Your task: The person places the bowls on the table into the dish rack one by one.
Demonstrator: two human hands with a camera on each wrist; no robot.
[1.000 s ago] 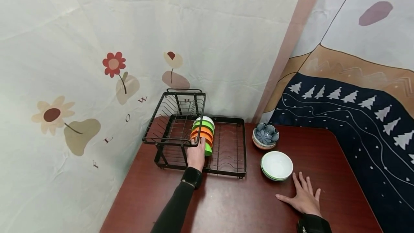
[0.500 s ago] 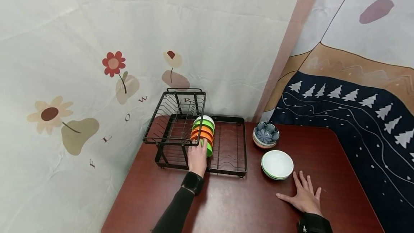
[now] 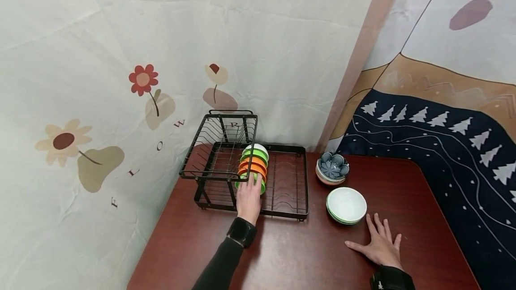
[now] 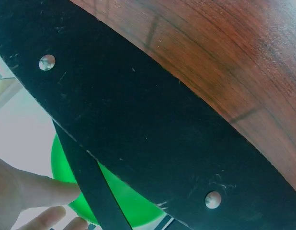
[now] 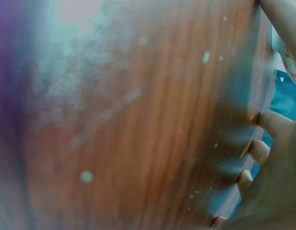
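Note:
My left hand (image 3: 249,200) reaches into the lower tier of a black two-tier dish rack (image 3: 284,213). Its extended fingers touch the front green bowl (image 3: 263,187), which stands on edge there. In the left wrist view the thumb and fingertips lie at the rim of that green bowl (image 4: 133,201), partly behind a black strut. Behind it, orange bowls (image 3: 260,169), another green bowl and a white bowl line up on edge. My right hand (image 3: 380,247) lies on the table with its fingers spread, beside a stack topped by a white bowl (image 3: 346,205).
Behind the white stack stands a second stack, topped by a blue-grey flower-shaped bowl (image 3: 332,168). The rack's upper basket (image 3: 219,147) overhangs the left part of the lower tier. A printed cloth wall (image 3: 290,79) borders the reddish-brown table (image 3: 298,254) at the back.
My left hand has shifted slightly right across the front green bowl, whose left edge now shows beside the fingers. The right hand and both bowl stacks stay in place.

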